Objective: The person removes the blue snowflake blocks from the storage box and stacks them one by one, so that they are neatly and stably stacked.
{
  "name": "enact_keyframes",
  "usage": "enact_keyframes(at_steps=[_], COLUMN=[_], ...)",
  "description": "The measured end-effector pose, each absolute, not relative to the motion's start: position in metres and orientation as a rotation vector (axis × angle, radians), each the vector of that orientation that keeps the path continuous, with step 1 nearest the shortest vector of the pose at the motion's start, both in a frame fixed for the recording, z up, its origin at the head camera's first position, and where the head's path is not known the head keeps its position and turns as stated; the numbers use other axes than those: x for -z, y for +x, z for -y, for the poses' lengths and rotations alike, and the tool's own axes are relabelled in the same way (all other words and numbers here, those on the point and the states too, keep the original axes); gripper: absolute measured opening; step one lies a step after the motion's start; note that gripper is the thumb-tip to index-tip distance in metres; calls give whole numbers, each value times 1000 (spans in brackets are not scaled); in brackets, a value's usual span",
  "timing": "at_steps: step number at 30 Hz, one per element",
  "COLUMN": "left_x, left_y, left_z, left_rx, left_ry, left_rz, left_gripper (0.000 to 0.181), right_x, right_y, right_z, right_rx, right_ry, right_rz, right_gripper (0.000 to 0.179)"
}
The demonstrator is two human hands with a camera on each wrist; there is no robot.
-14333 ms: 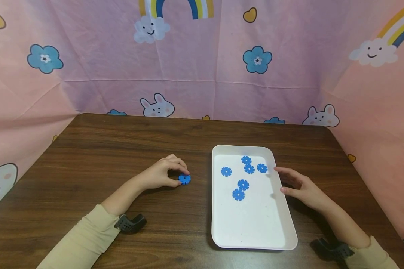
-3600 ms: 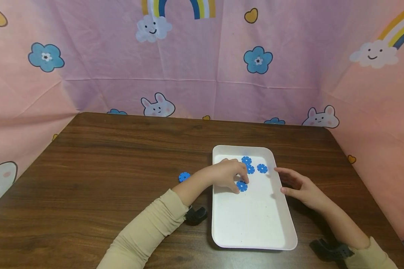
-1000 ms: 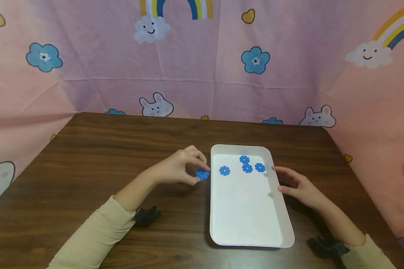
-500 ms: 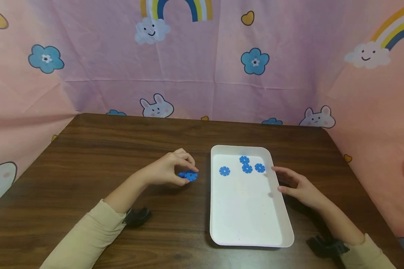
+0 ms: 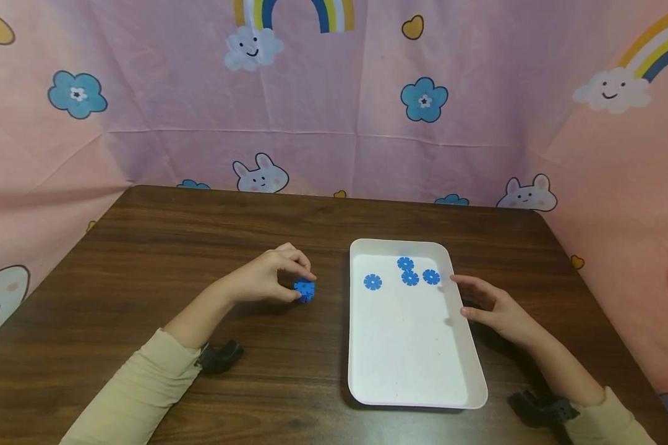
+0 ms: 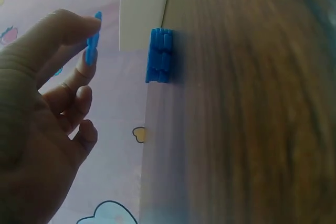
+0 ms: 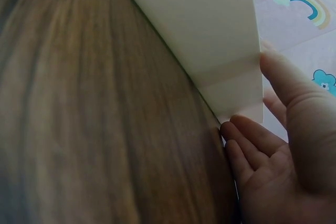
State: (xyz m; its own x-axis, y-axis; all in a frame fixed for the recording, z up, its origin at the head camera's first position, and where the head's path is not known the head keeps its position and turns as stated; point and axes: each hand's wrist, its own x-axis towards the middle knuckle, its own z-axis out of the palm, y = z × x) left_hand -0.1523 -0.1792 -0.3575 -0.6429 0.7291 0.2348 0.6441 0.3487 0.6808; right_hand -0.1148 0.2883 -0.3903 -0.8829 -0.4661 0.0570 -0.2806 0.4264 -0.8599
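Four blue discs (image 5: 407, 279) in a white tray (image 5: 406, 352).
Left hand (image 5: 267, 275) pinches a single disc (image 6: 93, 43) above a blue stack (image 6: 159, 56) on the table (image 5: 200, 216) — right hand (image 5: 503, 315), loosely spread, touches the tray's side.

A screened-off tabletop booth, shown by pink rainbow-and-bunny cloth (image 5: 317, 93) hung around a wood-grain table (image 5: 172, 235).

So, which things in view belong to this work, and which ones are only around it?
Seem part of the work:
left hand
blue disc it pinches
blue stack below
white tray
four blue discs inside it
right hand, at the tray's edge

Seem only surroundings:
table
patterned cloth
black wrist devices
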Motion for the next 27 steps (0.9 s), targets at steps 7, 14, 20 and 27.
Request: enact_keyframes(at_steps=[7,14,20,27], left_x=[361,369,373,376], left_y=[-153,-157,-159,-160], left_z=[181,181,182,182], left_rx=[-1165,-1132,-1112,-1097], left_ry=[1220,1196,1202,1213], left_rz=[-2479,-2481,-2486,-2483], left_gripper=[28,28,26,25], right_x=[390,390,393,393], right_y=[-114,-114,-114,-113], right_z=[-287,-288,-289,-289], right_rx=[1456,1468,1457,1471], right_ry=[-658,-666,-672,-658], right_rz=[-2476,-2477,-2495,-2491], right_gripper=[55,56,55,56])
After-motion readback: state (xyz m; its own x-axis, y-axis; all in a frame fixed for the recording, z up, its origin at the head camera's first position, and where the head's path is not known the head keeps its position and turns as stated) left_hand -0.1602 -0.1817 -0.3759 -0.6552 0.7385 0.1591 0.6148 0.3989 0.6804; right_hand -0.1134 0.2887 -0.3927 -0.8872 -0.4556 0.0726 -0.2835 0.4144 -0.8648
